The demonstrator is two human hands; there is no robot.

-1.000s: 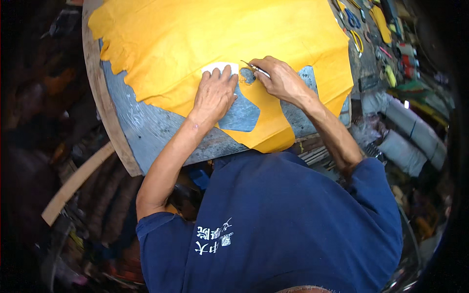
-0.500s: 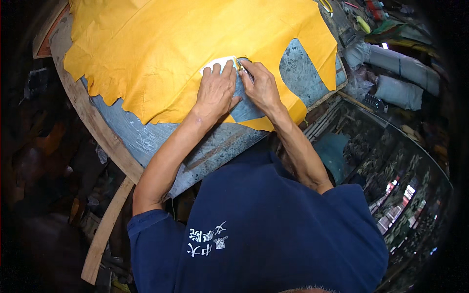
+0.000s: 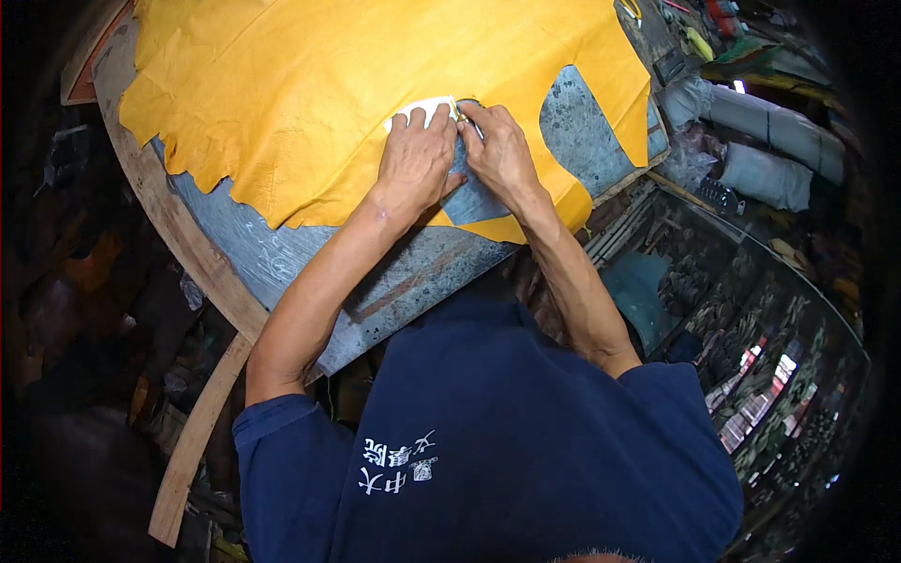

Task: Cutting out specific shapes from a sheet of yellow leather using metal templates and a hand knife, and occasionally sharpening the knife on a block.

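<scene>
A large yellow leather hide [image 3: 310, 103] is spread over a grey, speckled board [image 3: 300, 249]. My left hand [image 3: 413, 159] lies with fingers stretched out, pressing a white pattern piece [image 3: 427, 108] onto the leather. Just right of it, my right hand [image 3: 499, 155] is closed in a pinch on a slim metal knife [image 3: 479, 133] at the pattern's right edge. Fingers cover most of the knife, and its tip cannot be made out. Between and below the hands, a cut-out gap in the leather bares the board; a larger rounded gap lies farther right.
A curved wooden edge [image 3: 178, 220] runs along the board's left side. Wrapped rolls [image 3: 774, 131] lie at the far right, above a glass-topped case [image 3: 751, 347]. Small tools, including a yellow-handled one [image 3: 697, 45], sit at the upper right.
Both hands have shifted slightly away from me, along with the white pattern piece's visible edge. The knife stays in my right hand, and the left keeps pressing.
</scene>
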